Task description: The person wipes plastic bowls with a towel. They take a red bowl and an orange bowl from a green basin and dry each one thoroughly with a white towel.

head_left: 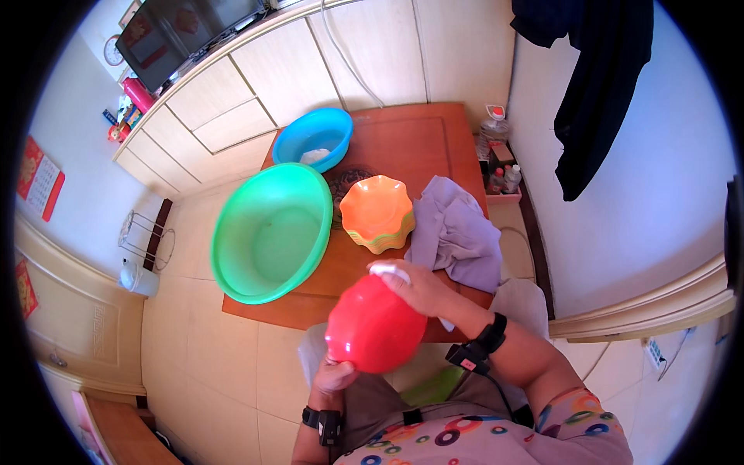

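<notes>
A glossy red plate (376,325) with a wavy rim is held over my lap. Its near left edge is gripped by my left hand (336,375), thumb on the upward side. My right hand (421,290) presses a white cloth (390,271) to the plate's far edge. Just beyond, on the wooden table (407,136), stands a stack of wavy-rimmed plates (378,212), orange on top with green edges showing below. A crumpled lavender cloth (456,232) lies right of the stack.
Left of the stack, a large green basin (273,232) overhangs the table's left edge. Behind it sits a blue basin (314,139) with something white (314,156) inside. Bottles (503,177) stand beyond the table's right side. Dark clothing (598,87) hangs at the right wall.
</notes>
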Motion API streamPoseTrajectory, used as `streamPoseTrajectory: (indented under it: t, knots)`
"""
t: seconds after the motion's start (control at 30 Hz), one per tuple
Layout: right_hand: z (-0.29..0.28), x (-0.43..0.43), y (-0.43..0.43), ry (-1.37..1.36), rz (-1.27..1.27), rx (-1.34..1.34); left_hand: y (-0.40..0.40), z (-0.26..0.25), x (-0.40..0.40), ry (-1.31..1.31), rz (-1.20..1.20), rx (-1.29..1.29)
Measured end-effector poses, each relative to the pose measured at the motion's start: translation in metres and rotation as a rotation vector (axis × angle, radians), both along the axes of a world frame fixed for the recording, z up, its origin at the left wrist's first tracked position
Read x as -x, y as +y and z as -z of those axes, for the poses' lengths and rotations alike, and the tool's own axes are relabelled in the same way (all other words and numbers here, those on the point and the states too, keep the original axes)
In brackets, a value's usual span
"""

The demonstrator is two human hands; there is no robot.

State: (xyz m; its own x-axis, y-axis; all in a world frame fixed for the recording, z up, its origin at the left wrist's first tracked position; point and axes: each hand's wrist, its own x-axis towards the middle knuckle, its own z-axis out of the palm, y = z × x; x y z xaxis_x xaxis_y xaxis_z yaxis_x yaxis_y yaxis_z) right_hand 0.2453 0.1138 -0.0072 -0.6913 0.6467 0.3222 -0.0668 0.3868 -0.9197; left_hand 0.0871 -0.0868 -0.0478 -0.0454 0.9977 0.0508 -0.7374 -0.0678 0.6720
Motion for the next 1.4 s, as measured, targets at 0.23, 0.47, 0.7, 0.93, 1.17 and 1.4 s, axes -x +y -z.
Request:
streamPoseTrajectory:
  t: [0.23, 0.47, 0.7, 0.93, 1.17, 1.4]
  knots:
    - [-0.020, -0.010, 0.006, -0.174, 0.072, 0.150, 0.002, -0.006, 0.005, 0.178, -0.005, 0.041]
    - [-0.023, -0.005, -0.015, -0.243, 0.119, -0.443, 0.017, -0.005, -0.001, 0.253, 0.054, 0.246]
    - [-0.018, 0.015, -0.065, -0.237, -0.102, -0.944, 0.019, 0.005, -0.012, 0.462, -0.003, 0.312]
    - [-0.015, 0.000, -0.016, -0.134, 0.171, -0.303, 0.019, -0.008, -0.007, 0.034, -0.138, 0.212]
    - [-0.023, 0.013, -0.061, -0.193, -0.037, -0.884, 0.019, 0.013, -0.006, 0.254, -0.078, 0.258]
    - [-0.032, 0.007, -0.026, -0.119, 0.083, -0.764, 0.018, -0.004, -0.011, 0.109, -0.237, 0.204]
